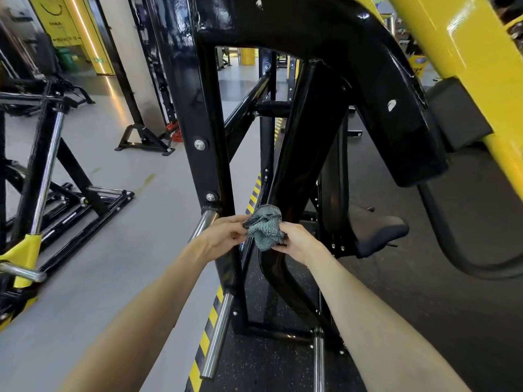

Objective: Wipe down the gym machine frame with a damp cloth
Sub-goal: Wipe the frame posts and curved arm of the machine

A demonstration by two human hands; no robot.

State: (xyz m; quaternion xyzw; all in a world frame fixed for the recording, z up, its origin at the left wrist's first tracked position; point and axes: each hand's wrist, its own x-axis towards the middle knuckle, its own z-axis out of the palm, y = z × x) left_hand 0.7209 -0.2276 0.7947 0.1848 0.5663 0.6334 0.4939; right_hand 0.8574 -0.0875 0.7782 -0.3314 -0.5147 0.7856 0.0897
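Two hands hold one bunched cloth [264, 230]: the left hand [226, 236] pinches its left edge and the right hand [300, 244] curls round its right side. The knobbly teal cloth sits before the narrow gap between the glossy black frame [198, 108] upright and its slanted beam. Chrome pegs [218, 335] jut out lower left, a padded seat [379, 230] lies to the right, and a yellow beam [467, 66] crowds in overhead.

No wording was legible. The yellow wall panel [56, 21] at upper left carried a black curved emblem and small lettering, too blurred to read. The distant yellow sign [418, 65] was equally unreadable.
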